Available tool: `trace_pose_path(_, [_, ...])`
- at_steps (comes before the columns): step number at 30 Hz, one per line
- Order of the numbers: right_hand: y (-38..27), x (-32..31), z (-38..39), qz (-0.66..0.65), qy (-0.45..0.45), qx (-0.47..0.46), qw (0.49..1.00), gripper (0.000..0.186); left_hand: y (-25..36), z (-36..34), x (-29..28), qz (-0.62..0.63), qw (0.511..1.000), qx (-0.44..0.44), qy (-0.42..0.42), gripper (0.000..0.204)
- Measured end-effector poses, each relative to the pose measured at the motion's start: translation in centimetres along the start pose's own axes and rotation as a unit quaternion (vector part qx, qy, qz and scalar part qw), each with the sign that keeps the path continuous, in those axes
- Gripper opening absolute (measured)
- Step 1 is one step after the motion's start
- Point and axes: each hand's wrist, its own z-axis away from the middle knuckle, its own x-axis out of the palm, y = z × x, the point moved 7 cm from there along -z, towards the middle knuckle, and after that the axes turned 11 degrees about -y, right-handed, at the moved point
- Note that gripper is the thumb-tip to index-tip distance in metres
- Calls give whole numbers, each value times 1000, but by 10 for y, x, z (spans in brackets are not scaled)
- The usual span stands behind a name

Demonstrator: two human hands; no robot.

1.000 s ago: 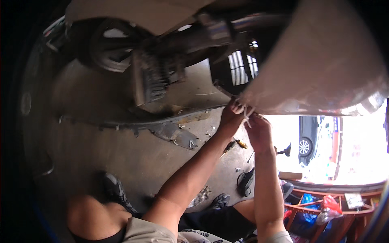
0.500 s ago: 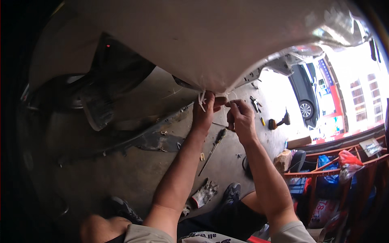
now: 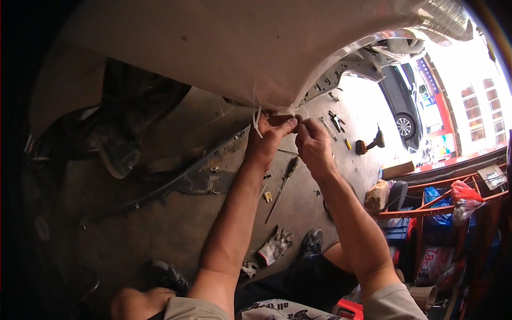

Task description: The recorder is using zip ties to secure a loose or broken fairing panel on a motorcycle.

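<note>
A light-coloured car body panel (image 3: 213, 53) hangs over my hands, tapering to a low corner beside the wheel arch. White cable ties (image 3: 257, 121) come off this corner, one long tail lying against my left hand (image 3: 268, 140). The left fingers are closed at the panel's lower edge, the thumb pointing to the right; what they grip is hidden. My right hand (image 3: 314, 144) is closed in a pinch, touching the left fingertips. A thin white tie loop (image 3: 305, 110) curves from the corner down to the right fingertips.
On the floor lie a long screwdriver (image 3: 282, 189), a wrench (image 3: 328, 128), pliers (image 3: 336, 121), a cordless drill (image 3: 370, 141), a work glove (image 3: 276, 245) and a long dark trim strip (image 3: 186, 173). An orange metal rack (image 3: 426, 210) stands at the right. Outside is a dark car (image 3: 401, 112).
The view has shifted slightly, so the panel sits higher. My hands have drawn together, the left thumb now reaching across to the right fingertips.
</note>
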Motion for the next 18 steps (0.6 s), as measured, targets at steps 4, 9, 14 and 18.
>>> trace_pose_path(4, [0, 1, 2, 0, 8, -14, 1000, 18, -1, -4, -1, -32, 998, 9, 59, 14])
trace_pose_path(9, [-3, 1, 6, 12, 13, -34, 999, 17, -6, -6, -5, -2, 997, -23, 77, 29])
trace_pose_path(14, [-5, 0, 8, 36, 17, -27, 999, 13, -2, -5, -4, -2, 995, -36, 94, 24])
trace_pose_path(18, [-11, 2, 13, 42, 19, -33, 998, 13, 4, -5, -1, -14, 993, -51, 102, 21])
